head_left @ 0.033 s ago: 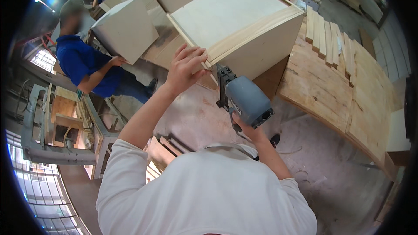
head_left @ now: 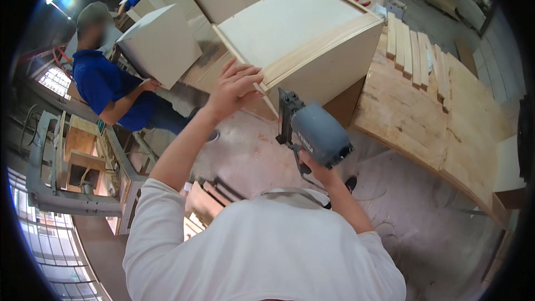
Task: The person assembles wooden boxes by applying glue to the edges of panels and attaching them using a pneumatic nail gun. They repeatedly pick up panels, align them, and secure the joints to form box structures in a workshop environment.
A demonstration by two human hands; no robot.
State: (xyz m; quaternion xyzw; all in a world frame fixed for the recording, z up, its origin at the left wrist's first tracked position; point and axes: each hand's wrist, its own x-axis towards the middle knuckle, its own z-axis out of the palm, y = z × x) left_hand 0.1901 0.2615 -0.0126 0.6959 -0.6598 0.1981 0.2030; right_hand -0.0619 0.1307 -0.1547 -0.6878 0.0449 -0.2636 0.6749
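Note:
My right hand (head_left: 316, 166) is wrapped around the grip of a dark blue-grey nail gun (head_left: 320, 134). The gun's black nose points up beside the near corner of a pale wooden box (head_left: 317, 67); whether it touches the wood I cannot tell. At that box's left edge, my left hand (head_left: 235, 88) has its fingers over a thin wooden strip (head_left: 227, 43), with the thumb lower down. The strip runs along the box's side and sticks out past the near corner. Light wood edging frames the white upper panel.
A plywood-topped table (head_left: 407, 106) on the right bears several narrow wood slats (head_left: 415, 58). On the left a co-worker in a blue shirt (head_left: 108, 86) holds another pale box (head_left: 161, 47). A metal-framed stand (head_left: 78, 203) is at lower left. A thin hose (head_left: 384, 228) lies on the floor.
The nail gun has drawn slightly right and back from the box's corner. My left hand's fingers look a little looser at the strip. The co-worker's legs have shifted.

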